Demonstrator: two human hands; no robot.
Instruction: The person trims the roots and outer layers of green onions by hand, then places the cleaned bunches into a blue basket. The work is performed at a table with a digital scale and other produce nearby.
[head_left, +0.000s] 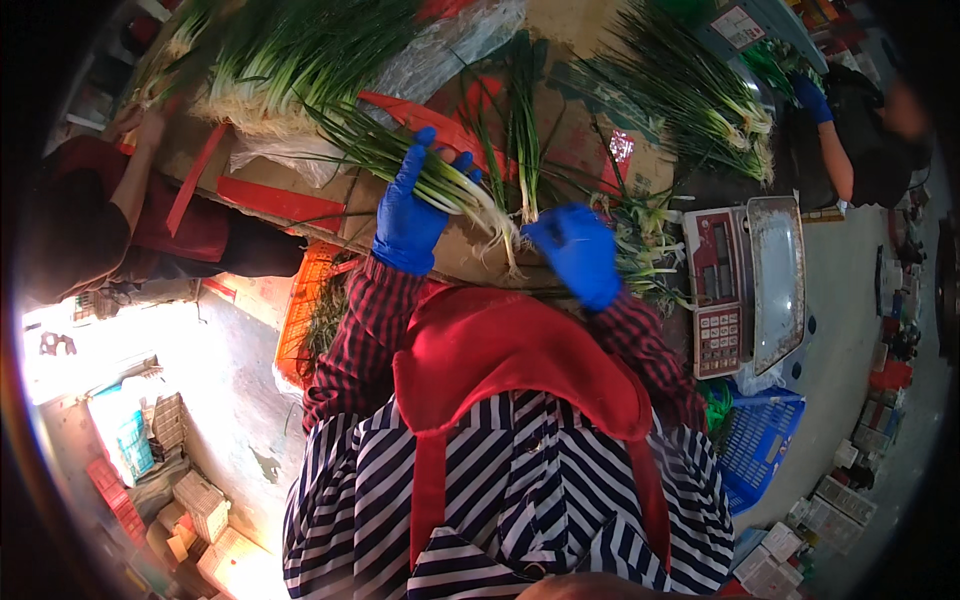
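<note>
My left hand (412, 210), in a blue glove, grips a small bunch of green onions (457, 187), its white ends and roots pointing right. Close to those roots is my right hand (576, 251), also gloved in blue and slightly blurred; its fingers are bent, and whether they pinch anything is unclear. Between and beyond the hands, a few green onions (527, 135) lie on the cardboard. Trimmed onion pieces (649, 255) are heaped to the right of my right hand. A large pile of green onions (262, 82) rests at the back left, roots towards me.
A scale with a metal pan (776, 285) stands at right, near a blue plastic crate (761, 442). More green onions (705, 105) lie back right. An orange basket (300, 307) is low on the left. People work at the left (82, 217) and the right (836, 150).
</note>
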